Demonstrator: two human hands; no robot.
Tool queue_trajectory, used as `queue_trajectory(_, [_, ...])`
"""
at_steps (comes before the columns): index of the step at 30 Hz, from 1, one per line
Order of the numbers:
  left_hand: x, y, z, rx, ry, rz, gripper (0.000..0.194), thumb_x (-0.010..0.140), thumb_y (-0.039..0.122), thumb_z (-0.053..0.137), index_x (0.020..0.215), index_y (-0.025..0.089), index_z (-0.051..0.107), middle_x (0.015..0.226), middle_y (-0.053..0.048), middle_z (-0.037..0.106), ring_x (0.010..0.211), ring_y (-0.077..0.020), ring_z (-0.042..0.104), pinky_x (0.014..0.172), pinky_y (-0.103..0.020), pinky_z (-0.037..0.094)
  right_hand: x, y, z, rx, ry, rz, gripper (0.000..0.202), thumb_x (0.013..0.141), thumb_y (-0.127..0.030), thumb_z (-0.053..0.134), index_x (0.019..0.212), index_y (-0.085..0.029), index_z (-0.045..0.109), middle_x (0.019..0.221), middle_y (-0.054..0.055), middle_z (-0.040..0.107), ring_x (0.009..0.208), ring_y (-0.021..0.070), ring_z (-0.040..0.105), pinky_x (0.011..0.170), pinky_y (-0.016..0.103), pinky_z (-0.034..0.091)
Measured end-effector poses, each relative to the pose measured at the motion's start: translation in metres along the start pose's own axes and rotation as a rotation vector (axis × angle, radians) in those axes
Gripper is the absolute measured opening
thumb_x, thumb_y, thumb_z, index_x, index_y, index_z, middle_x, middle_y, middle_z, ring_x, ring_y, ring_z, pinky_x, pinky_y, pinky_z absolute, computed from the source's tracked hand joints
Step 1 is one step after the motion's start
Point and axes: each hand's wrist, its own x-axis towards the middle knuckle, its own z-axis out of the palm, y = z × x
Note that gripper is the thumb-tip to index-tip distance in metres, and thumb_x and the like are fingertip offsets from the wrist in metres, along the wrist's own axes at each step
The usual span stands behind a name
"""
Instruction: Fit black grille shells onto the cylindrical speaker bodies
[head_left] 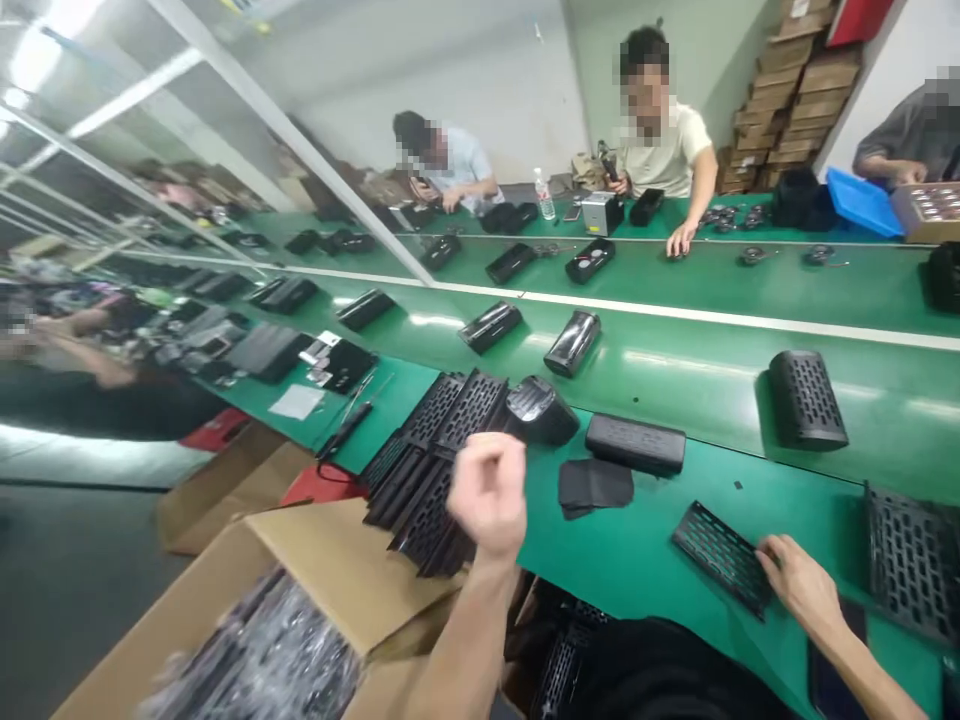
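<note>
My left hand (489, 495) is raised in front of a pile of black slotted panels (469, 410). Its fingers are curled together and slightly blurred; anything inside them is hidden. At the right, my right hand (802, 585) pinches the edge of a black slotted grille panel (720, 558) lying on the green bench (637, 570). Beyond that panel lie a stack of thin dark sheets (596, 485) and a black speaker-like housing (636, 443). Another rounded black housing (541, 408) rests beside the pile.
Black housings (808, 400) stand on the green conveyor (697, 370). An open cardboard box (322, 560) with plastic-wrapped parts is at lower left. More slotted panels (911, 560) and a dark phone-like slab (829, 660) lie at right. A co-worker (667, 150) sits across the line.
</note>
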Motion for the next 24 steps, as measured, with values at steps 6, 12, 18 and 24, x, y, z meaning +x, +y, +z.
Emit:
queue_trajectory(6, [-0.018, -0.047, 0.086, 0.407, -0.209, 0.008, 0.016, 0.097, 0.032, 0.064, 0.086, 0.021, 0.069, 0.092, -0.006, 0.07, 0.1, -0.0242, 0.064, 0.098, -0.039, 0.047, -0.012, -0.016, -0.011, 0.046, 0.095, 0.012, 0.039, 0.086, -0.058, 0.048, 0.092, -0.027, 0.072, 0.089, 0.009, 0.071, 0.07, 0.0257, 0.069, 0.063, 0.037, 0.054])
queue_trajectory(12, [-0.014, -0.078, 0.135, 0.589, -0.29, 0.011, 0.01, 0.093, 0.027, 0.066, 0.086, 0.019, 0.067, 0.101, -0.013, 0.071, 0.112, -0.031, 0.059, 0.107, -0.048, 0.035, -0.024, -0.045, -0.017, 0.151, 0.018, 0.054, 0.037, 0.085, -0.057, 0.052, 0.091, -0.026, 0.072, 0.087, 0.007, 0.071, 0.07, 0.0259, 0.067, 0.067, 0.039, 0.053])
queue_trajectory(18, [-0.019, -0.087, 0.124, 0.557, -0.352, 0.17, 0.017, 0.096, 0.021, 0.057, 0.081, 0.02, 0.065, 0.089, -0.009, 0.07, 0.099, -0.0268, 0.06, 0.099, -0.043, 0.04, -0.033, -0.079, -0.012, 0.367, -0.016, 0.104, 0.029, 0.082, -0.053, 0.06, 0.088, -0.028, 0.074, 0.086, 0.007, 0.072, 0.072, 0.0277, 0.066, 0.075, 0.044, 0.053])
queue_trajectory(24, [-0.059, -0.078, 0.114, 0.319, -0.431, 0.407, 0.024, 0.101, 0.03, 0.05, 0.082, 0.022, 0.063, 0.084, -0.005, 0.068, 0.087, -0.0217, 0.059, 0.088, -0.035, 0.046, -0.01, -0.14, 0.021, 0.972, -0.104, 0.342, 0.056, 0.063, -0.055, 0.084, 0.108, -0.025, 0.071, 0.109, 0.011, 0.075, 0.101, 0.0316, 0.07, 0.092, 0.045, 0.054])
